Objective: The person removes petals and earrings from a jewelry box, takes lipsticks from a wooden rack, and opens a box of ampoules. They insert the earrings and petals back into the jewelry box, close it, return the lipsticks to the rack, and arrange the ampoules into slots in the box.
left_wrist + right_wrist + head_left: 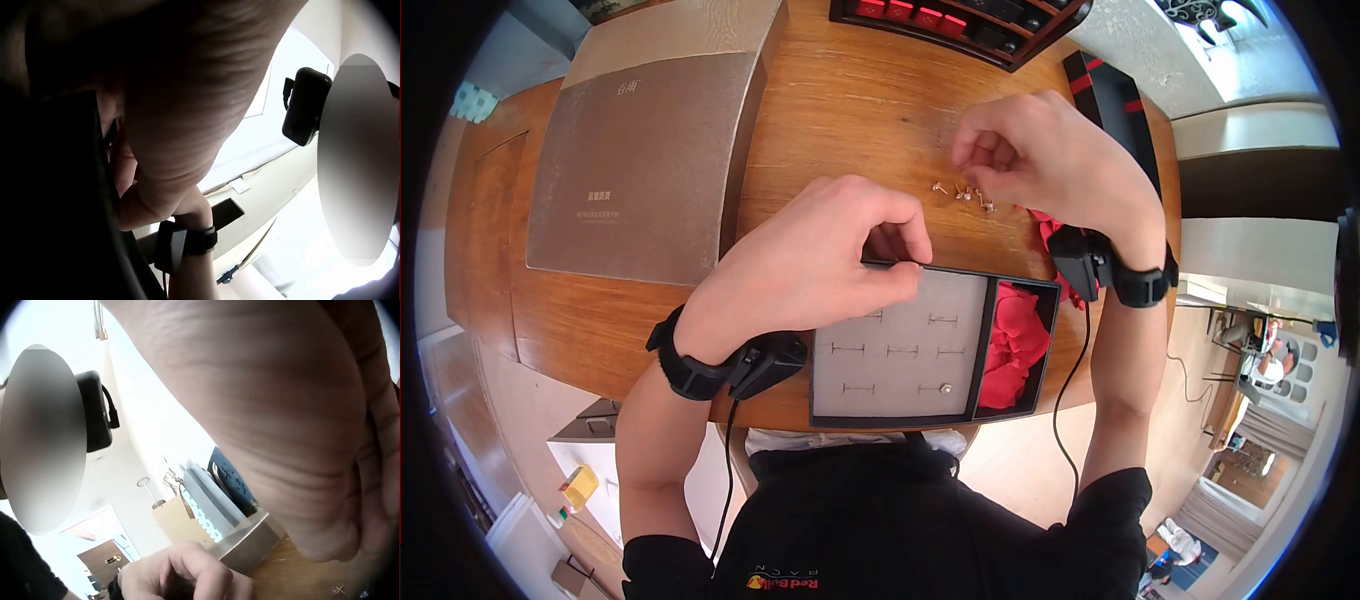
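Note:
A shallow black jewelry box point(898, 420) lies at the table's front edge. Its grey padded insert has rows of slits, and one round pearl-like stud point(945, 388) sits at a lower slit. My left hand point(820, 250) grips the box's far rim, thumb and index finger bent at it; the left wrist view shows its fingers point(134, 206) beside the dark box wall. Beyond the box, several small stud earrings point(965, 194) lie loose on the wood. Over them is my right hand point(1040, 150), fingers loosely bent, with nothing visible between thumb and index finger.
Red cloth point(1013, 345) fills the box's right compartment. A large brown box point(640, 160) stands at left on the wooden table point(850, 90). A dark rack point(960, 30) with red boxes stands at the back; a black tray point(1115, 110) lies behind my right hand.

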{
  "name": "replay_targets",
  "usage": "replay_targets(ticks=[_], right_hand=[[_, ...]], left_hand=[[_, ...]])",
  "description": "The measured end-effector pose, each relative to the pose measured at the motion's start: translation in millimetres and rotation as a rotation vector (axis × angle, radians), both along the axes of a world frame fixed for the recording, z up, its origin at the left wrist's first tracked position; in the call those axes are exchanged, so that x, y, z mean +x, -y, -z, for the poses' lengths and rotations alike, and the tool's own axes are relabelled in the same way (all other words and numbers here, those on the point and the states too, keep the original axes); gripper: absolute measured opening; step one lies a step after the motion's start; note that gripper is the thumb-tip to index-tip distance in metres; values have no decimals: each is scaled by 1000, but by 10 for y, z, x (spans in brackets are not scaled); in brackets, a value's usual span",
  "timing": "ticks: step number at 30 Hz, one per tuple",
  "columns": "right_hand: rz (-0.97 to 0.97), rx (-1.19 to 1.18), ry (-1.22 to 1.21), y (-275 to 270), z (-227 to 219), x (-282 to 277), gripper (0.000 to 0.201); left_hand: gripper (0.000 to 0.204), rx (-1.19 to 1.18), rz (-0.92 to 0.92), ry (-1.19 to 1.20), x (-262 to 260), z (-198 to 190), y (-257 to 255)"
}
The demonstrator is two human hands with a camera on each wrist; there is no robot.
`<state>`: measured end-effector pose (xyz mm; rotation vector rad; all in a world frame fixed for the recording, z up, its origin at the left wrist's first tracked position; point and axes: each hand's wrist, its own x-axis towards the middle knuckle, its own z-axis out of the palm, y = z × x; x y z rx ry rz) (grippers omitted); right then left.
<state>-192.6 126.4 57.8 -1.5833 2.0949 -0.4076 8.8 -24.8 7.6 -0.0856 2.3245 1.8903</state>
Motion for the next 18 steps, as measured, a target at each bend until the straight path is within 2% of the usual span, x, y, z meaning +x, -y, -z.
replay_targets(ticks=[1, 5, 7, 10, 11, 13, 14, 18], right_hand=[[-68, -8, -59, 22, 58, -13, 14], [-71, 54, -83, 38, 174, 9, 14], [-120, -44, -151, -3, 238, 10, 15], [-161, -163, -117, -73, 233, -32, 14], [-164, -163, -116, -87, 144, 15, 14], [100, -41, -33, -154, -97, 163, 12], [-38, -215, -132, -217, -89, 143, 13], [-61, -205, -79, -370, -292, 393, 20]], left_hand=[[14, -1, 3, 2, -5, -11, 0], [11, -16, -7, 14, -22, -57, 7], [11, -32, -11, 7, -28, -46, 4], [10, -62, -52, -63, -32, -11, 4], [10, -61, -72, -50, -38, -22, 1], [10, -59, -97, -35, -45, -22, -4], [11, -42, -127, -37, -47, -14, -13], [12, -6, -201, -41, -49, 34, -32]])
